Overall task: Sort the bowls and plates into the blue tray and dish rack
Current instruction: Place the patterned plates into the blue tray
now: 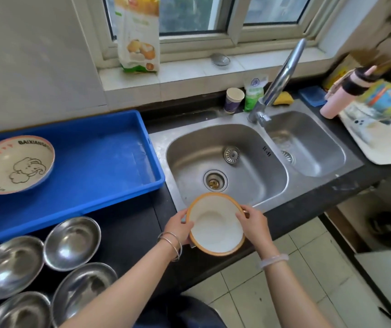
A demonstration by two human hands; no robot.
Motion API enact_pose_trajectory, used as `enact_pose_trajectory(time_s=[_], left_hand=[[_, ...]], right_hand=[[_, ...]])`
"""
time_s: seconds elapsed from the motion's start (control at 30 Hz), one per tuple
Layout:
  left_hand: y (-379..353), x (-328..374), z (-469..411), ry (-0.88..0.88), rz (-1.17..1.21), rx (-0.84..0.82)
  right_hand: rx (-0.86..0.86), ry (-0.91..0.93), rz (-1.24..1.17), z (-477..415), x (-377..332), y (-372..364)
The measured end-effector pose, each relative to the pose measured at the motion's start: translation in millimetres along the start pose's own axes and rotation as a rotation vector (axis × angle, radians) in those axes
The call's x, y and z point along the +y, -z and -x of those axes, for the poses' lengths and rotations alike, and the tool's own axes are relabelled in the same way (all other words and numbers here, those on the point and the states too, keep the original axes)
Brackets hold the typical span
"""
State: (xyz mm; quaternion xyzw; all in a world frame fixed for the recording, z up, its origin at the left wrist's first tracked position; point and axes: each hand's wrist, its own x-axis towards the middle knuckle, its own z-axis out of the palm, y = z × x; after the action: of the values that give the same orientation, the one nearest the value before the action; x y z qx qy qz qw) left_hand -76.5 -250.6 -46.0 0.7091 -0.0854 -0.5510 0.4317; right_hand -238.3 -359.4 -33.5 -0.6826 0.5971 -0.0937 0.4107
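Leftmost, a patterned bowl (14,164) with a cartoon drawing lay tilted in the blue tray (109,147), against its left end; the remainder of the tray floor was bare. Below the tray, four steel bowls (71,242) sat clustered on the dark counter (128,230), close to one another. Further right, the left hand (179,227) gripped the left rim of a white bowl with an orange rim (215,224), thumb over the edge. That bowl was held in the air, tipped toward the camera, above the near edge of the sink (227,162). The right hand (253,223) clasped its right rim, fingers curled onto the inside. Behind, the faucet (282,76) rose between the two basins, and a pink bottle (341,95) stood at far right.
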Motion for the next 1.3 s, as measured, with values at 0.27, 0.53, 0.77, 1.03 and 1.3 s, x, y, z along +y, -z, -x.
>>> enact_pose_trajectory(time_s=[0.27,0.53,0.77,1.03,1.3], left_hand=[[62.7,35.8,4.2,-0.07,0.158,0.11],[160.9,57.0,29.0,-0.189,0.505,0.28],[247.1,49.5,46.1,-0.294,0.69,0.427],[343.3,51.9,28.0,-0.376,0.726,0.709],[406.0,49.8,-18.2,-0.344,0.633,0.779]], right_hand=[[-0.001,0.086,-0.052,-12.1,-62.2,-16.6],[-0.163,0.184,-0.25,-19.0,-162.2,-79.9],[-0.323,0.218,-0.306,-10.5,-245.9,-163.6],[-0.44,0.371,-0.18,-9.9,-339.6,-259.2],[-0.414,0.377,-0.004,-22.8,-381.3,-331.7]])
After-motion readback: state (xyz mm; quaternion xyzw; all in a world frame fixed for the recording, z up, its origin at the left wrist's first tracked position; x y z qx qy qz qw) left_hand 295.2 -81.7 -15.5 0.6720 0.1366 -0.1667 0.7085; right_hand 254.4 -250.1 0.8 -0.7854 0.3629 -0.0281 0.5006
